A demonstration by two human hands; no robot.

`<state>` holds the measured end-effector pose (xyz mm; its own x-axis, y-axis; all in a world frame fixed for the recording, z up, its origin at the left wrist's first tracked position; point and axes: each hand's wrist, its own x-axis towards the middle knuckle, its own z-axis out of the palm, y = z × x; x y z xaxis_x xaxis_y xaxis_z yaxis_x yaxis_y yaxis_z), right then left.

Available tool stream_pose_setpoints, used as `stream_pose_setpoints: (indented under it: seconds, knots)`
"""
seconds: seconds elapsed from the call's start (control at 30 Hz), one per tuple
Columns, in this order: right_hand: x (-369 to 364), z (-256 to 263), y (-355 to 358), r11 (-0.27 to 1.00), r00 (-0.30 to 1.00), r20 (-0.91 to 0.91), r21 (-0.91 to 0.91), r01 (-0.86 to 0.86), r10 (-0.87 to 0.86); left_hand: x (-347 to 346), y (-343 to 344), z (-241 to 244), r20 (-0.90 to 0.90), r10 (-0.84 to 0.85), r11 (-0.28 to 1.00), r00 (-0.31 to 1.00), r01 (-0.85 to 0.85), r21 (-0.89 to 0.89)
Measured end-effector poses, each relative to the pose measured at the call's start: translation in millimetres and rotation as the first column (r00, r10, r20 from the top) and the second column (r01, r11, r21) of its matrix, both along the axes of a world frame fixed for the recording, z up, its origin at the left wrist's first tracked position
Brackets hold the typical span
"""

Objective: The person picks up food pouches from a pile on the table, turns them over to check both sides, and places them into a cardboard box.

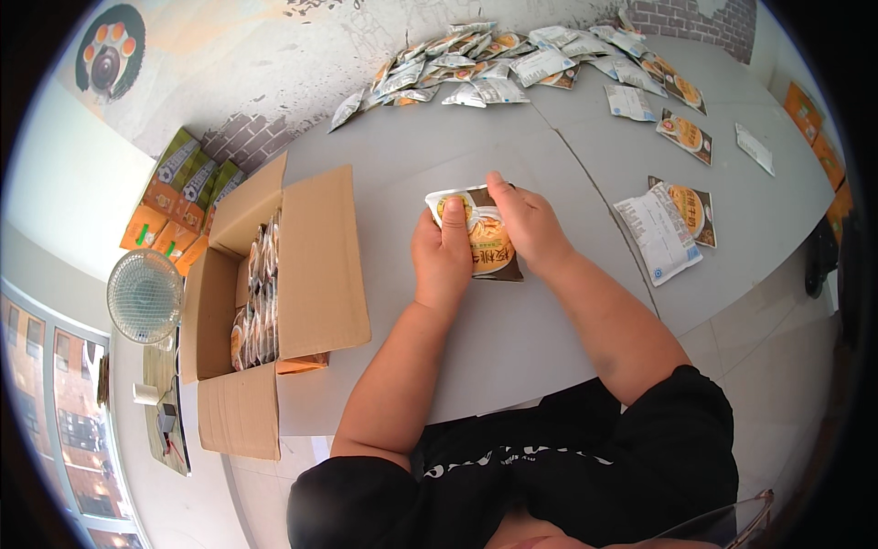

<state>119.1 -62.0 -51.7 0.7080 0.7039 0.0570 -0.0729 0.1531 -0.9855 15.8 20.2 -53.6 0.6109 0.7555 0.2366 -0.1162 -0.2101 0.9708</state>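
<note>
Above the grey table I hold a printed food pouch [490, 237], brown and orange with a pictured bowl on its front. My left hand [442, 250] grips its left side, the thumb lying over the front. On the opposite side my right hand [531, 223] grips the upper right edge, thumb at the top corner. To the left stands an open cardboard box [322, 274], its flaps spread outward. Inside it, pouches [257, 316] stand upright in packed rows. Right of my hands, a pouch lying white side up [658, 233] overlaps a pouch with its printed front up [696, 213].
A heap of pouches [480, 62] lies along the table's far edge by the wall. Several single pouches, one of them printed side up [686, 137], lie at the right. A seam [590, 168] crosses the table [384, 171]. A fan [145, 296] and stacked cartons [178, 192] are beyond the box.
</note>
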Motion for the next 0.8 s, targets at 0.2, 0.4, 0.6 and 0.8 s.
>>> stream_pose_setpoints:
  seconds: [0.2, 0.4, 0.6, 0.8]
  knots:
    - [10.1, -5.0, 2.8, 0.998, 0.998, -0.041, -0.022, -0.055, 0.054, 1.1, 4.1, -4.0, 0.033, -0.015, 1.000, 0.999, 0.016, -0.004]
    - [-6.2, 9.4, -3.9, 0.878, 0.849, 0.345, -0.409, -0.248, 0.400, -3.7, 13.5, -3.4, 0.203, 0.006, 0.973, 0.979, 0.041, -0.228]
    - [-6.9, 1.7, -2.4, 0.883, 0.832, 0.411, -0.434, -0.182, 0.373, -10.0, 20.1, 0.3, 0.197, -0.090, 0.931, 0.976, 0.153, -0.333]
    - [-10.6, -1.8, -4.6, 0.943, 0.823, 0.481, -0.280, -0.182, 0.302, -11.5, 26.9, 12.8, 0.351, -0.195, 0.783, 0.916, 0.361, -0.506]
